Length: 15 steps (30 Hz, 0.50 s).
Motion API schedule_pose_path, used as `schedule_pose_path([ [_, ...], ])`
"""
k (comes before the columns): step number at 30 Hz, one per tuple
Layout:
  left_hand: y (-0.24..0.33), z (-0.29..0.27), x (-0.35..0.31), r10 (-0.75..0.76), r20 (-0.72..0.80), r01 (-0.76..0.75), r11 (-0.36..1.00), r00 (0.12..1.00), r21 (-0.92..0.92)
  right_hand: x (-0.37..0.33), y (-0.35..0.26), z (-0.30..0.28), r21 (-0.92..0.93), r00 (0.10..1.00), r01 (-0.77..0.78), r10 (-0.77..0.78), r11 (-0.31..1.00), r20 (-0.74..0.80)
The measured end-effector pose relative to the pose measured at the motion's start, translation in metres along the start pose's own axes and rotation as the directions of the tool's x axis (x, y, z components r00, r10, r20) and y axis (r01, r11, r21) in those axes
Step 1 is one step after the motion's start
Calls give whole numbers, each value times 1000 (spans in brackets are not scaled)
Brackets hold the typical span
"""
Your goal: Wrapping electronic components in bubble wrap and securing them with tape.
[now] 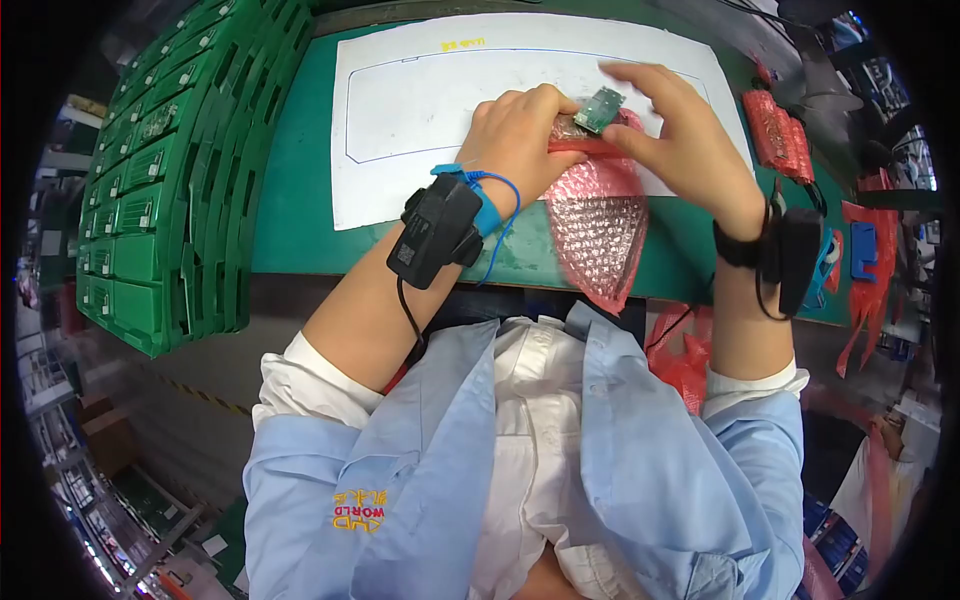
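My left hand (pixel 520 140) is closed round the near side of a pink bubble-wrap bundle (pixel 597 225), whose loose end hangs over the table's front edge. On top of the bundle a small green circuit board (pixel 600 108) lies tilted, by the left fingertips. My right hand (pixel 680 130) is at the board's right side with its fingers spread and slightly blurred. Its thumb is close to the board's lower corner; whether it touches is unclear. Beneath both hands lies a white sheet (pixel 400 130) with a drawn blue outline.
Tall stacked green trays (pixel 190 170) holding small boards stand at the left table edge. Pink-wrapped bundles (pixel 777 135) lie at the right on the green table (pixel 300 220). A blue holder (pixel 864 252) and red wrap hang farther right. A cable runs from my left wristband.
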<state>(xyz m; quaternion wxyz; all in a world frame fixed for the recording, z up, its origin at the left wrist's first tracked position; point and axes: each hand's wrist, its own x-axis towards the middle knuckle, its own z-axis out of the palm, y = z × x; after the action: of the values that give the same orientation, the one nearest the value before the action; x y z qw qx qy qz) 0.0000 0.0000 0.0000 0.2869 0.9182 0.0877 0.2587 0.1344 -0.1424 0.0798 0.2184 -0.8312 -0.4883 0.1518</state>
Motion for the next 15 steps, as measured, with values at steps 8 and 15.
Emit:
schedule_pose_path([
  [8,-2,0,1,-56,35,55,998,998,12,18,39,7,81,865,501,-501,862,-15],
  [15,-5,4,1,92,-83,-85,993,992,81,13,35,18,-182,793,467,-501,865,-346],
])
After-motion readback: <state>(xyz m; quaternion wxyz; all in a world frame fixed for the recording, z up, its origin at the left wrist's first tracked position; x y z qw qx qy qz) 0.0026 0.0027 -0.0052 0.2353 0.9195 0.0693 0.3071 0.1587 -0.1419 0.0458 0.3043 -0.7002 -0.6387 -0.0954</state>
